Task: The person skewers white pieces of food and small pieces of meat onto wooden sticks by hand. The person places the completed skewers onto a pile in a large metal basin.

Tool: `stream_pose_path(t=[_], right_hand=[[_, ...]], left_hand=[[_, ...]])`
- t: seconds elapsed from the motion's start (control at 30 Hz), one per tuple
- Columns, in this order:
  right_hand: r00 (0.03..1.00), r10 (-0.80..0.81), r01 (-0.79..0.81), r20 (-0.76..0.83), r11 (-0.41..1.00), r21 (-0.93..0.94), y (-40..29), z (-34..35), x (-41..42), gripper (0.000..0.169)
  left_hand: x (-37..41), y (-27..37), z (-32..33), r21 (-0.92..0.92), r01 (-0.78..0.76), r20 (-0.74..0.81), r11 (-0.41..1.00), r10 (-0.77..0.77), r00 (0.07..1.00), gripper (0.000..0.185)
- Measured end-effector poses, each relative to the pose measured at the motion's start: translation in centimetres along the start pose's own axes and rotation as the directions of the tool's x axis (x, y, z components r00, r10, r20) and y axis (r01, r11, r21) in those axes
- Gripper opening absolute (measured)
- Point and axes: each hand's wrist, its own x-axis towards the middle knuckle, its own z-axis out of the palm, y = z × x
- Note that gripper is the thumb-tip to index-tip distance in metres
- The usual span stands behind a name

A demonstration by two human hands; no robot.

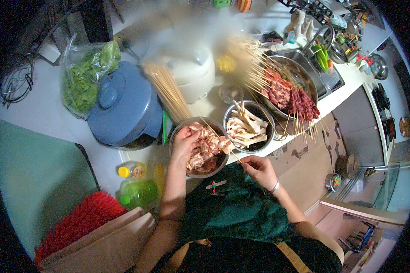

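My right hand (pixel 259 170) grips the near end of a bamboo skewer (pixel 237 157), which slants up to the left over a metal bowl. Pale pink meat pieces (pixel 225 145) are threaded on the skewer near the bowl's right rim. Inside that bowl (pixel 225 165) lies a heap of raw sliced meat (pixel 203 153). My left hand (pixel 182 145) reaches over the bowl's left side, its fingers among the meat; whether they pinch a piece is hidden. Right beside it stands a second metal bowl (pixel 272 136) of pale chicken feet (pixel 246 128).
A large metal basin (pixel 314 78) holds skewered red meat (pixel 302 102), sticks jutting past the counter edge. Behind my bowl lie bare bamboo skewers (pixel 171 92), a blue lidded pot (pixel 123 105) and a white rice cooker (pixel 191 75). Bottles (pixel 138 191) stand left. A blurred haze covers the top middle.
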Motion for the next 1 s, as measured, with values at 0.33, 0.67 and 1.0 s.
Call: stream_pose_path(t=[0.33,0.67,1.0], right_hand=[[0.981,-0.192,0.174,-0.009,0.907,-0.383,-2.5,-0.6,-1.4,0.016],[0.977,-0.207,0.214,0.058,0.906,-0.366,-2.1,-1.0,-1.6,0.012],[0.971,-0.230,0.236,0.062,0.892,-0.385,-1.3,-1.1,-1.1,0.011]], left_hand=[[2.0,-2.6,-0.3,-0.522,-0.042,-0.127,0.852,-0.029,0.991,0.018],[1.5,-1.0,-0.7,-0.462,-0.097,-0.161,0.881,0.024,0.987,0.020],[1.3,-0.4,-0.9,-0.402,-0.096,-0.175,0.910,0.026,0.984,0.021]])
